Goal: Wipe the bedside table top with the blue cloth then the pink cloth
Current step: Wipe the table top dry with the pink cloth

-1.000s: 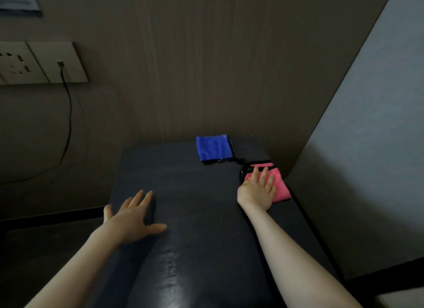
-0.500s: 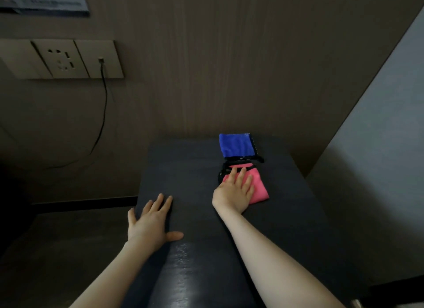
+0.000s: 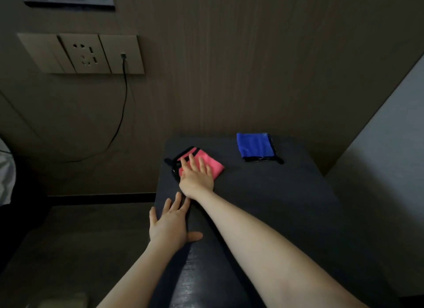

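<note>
Pink cloth (image 3: 212,165), folded, black trim on its far-left edge, lies on the dark table (image 3: 286,204) near the far-left corner. Right hand (image 3: 196,175) rests flat on top of it, fingers straight & slightly spread, palm down, covering the near half of the cloth; forearm reaches in diagonally from lower right. Left hand (image 3: 171,225) lies flat on the table's left edge just behind the right wrist, fingers extended & a bit apart, thumb pointing right across the top; it holds nothing. Blue cloth (image 3: 255,147), also folded w/ black edging & a small black loop at its near-right corner, sits at the far side of the table, right of the pink one & well apart from both hands. Table top looks matte, w/ a glossy streak toward the near end. Behind: wood-grain wall, a beige socket panel (image 3: 85,54) upper left w/ a black cable (image 3: 121,115) plugged in & drooping down-left
</note>
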